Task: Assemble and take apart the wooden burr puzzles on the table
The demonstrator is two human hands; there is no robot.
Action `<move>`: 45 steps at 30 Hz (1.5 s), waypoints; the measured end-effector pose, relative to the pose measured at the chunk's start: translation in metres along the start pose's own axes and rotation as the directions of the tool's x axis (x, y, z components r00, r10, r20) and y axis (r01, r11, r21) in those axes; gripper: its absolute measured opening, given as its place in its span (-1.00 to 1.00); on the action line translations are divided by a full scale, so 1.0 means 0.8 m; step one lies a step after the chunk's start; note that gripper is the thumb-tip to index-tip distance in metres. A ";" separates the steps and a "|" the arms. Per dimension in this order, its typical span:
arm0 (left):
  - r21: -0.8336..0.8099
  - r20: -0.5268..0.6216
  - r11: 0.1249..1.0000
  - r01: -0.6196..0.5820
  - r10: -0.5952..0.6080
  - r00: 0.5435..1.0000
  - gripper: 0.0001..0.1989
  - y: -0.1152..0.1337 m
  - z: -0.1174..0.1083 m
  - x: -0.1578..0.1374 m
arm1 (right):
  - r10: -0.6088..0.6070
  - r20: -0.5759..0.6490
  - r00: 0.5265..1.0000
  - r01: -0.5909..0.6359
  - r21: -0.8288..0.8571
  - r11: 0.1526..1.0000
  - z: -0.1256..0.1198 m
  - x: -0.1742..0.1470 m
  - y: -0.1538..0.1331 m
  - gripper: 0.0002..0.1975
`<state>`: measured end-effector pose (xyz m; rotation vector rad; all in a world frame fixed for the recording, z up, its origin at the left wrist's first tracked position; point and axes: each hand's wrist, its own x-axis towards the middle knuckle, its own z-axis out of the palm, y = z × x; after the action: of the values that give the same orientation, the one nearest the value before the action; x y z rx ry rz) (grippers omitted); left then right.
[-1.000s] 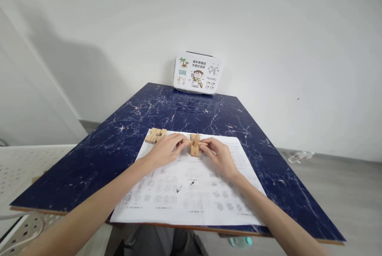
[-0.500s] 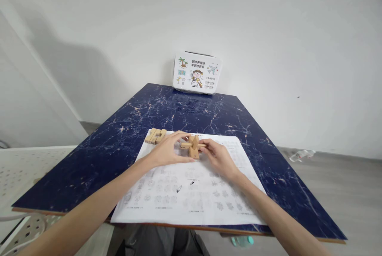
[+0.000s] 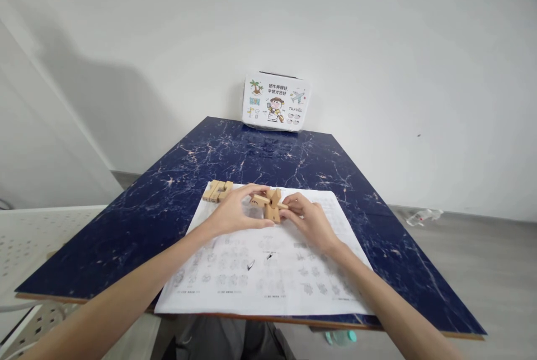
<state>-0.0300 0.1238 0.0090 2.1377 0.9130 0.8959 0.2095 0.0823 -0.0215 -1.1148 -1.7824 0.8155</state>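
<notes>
A partly interlocked wooden burr puzzle (image 3: 273, 213) stands over the printed sheet (image 3: 268, 287), between my two hands. My left hand (image 3: 237, 209) grips it from the left, with the thumb at the near side and the fingers at the far side. One cross stick (image 3: 260, 200) passes through it at a tilt, its left end higher than its right. That right end is pinched between thumb and fingers of my right hand (image 3: 308, 217). Several loose notched wooden pieces (image 3: 217, 191) lie side by side at the sheet's far left corner.
Two small dark-and-white slivers (image 3: 250, 265) lie on the sheet. A white cartoon-printed case (image 3: 276, 102) leans on the wall at the far end of the blue marbled table (image 3: 268, 153). On the floor are a clear plastic item (image 3: 423, 217) and a teal-capped bottle (image 3: 342, 338).
The cross stick has gone from about level to tilted, left end up, as my right hand turns it. My left hand keeps its grip, and the loose pieces stay put.
</notes>
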 end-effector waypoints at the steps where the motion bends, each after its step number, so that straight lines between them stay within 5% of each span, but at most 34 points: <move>1: -0.009 0.001 1.000 0.011 -0.011 1.000 -0.31 0.001 -0.001 0.000 | -0.002 -0.007 1.000 0.002 0.009 1.000 -0.001 0.000 0.000 -0.79; 13: -0.083 0.017 0.997 0.005 -0.004 1.000 -0.32 0.012 -0.004 -0.001 | -0.009 0.068 0.998 0.010 -0.006 1.000 0.005 -0.004 -0.007 -0.87; 20: -0.182 -0.261 0.983 -0.034 -0.014 0.965 -0.38 0.009 -0.011 0.006 | 0.009 0.062 0.998 -0.006 -0.044 0.999 0.005 -0.002 -0.010 -0.83; 26: 0.031 -0.487 0.967 0.254 -0.207 0.848 -0.33 -0.002 -0.010 0.011 | 0.082 0.001 0.997 -0.082 0.055 0.995 0.006 0.005 0.003 -0.74; 30: 0.216 -0.467 0.922 0.320 -0.190 0.863 -0.30 -0.020 -0.004 0.008 | 0.187 -0.054 0.981 -0.175 0.173 0.969 0.000 0.012 0.011 -0.60; 37: 0.533 -0.278 0.828 0.173 -0.021 0.960 -0.23 -0.046 -0.002 0.003 | 0.303 -0.114 0.946 -0.254 0.316 0.914 -0.008 0.017 0.014 -0.52; 42: 0.583 -0.230 0.800 0.142 -0.005 0.973 -0.30 -0.045 -0.003 0.002 | 0.311 -0.119 0.943 -0.257 0.334 0.907 -0.006 0.016 0.014 -0.50; 45: 0.533 -0.194 0.844 0.054 0.060 0.979 -0.14 -0.032 -0.003 -0.001 | 0.294 -0.105 0.950 -0.249 0.316 0.915 -0.004 0.016 0.010 -0.50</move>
<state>-0.0412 0.1383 -0.0089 2.5435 1.4013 0.9542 0.2126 0.0974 -0.0232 -1.1997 -1.3400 1.0980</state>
